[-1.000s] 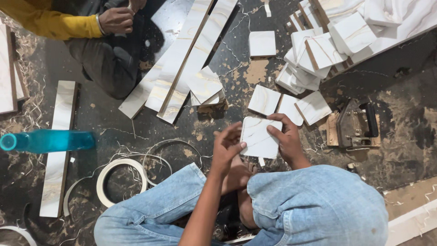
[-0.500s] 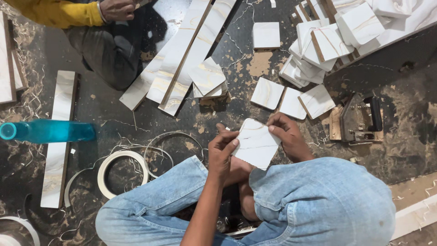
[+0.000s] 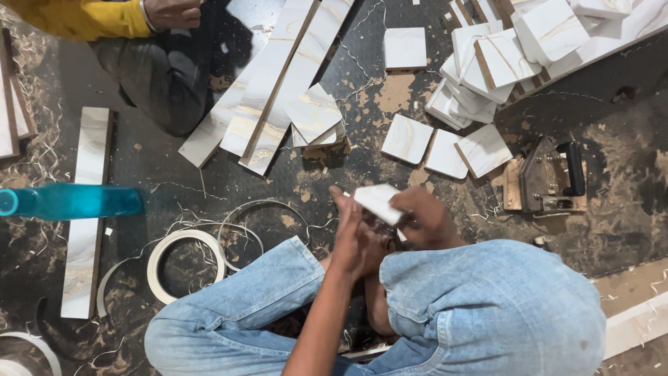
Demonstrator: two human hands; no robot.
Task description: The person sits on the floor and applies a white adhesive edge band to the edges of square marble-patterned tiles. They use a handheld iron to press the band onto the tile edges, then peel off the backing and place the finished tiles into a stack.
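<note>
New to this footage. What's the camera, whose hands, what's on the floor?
There is no machine here: a camera worn on a person's head looks straight down at their own lap, in blue jeans. The left hand and right hand together hold a small white square panel. On the dark, shaving-strewn floor lie more square panels, long marbled strips, a roll of edge banding, a blue bottle and a hand trimmer tool. Another person's hand, with a yellow sleeve, shows at the top.

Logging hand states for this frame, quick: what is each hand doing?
Left hand: grip closed on the white square panel piece, at its left edge.
Right hand: grip closed on the same piece, from the right.
</note>
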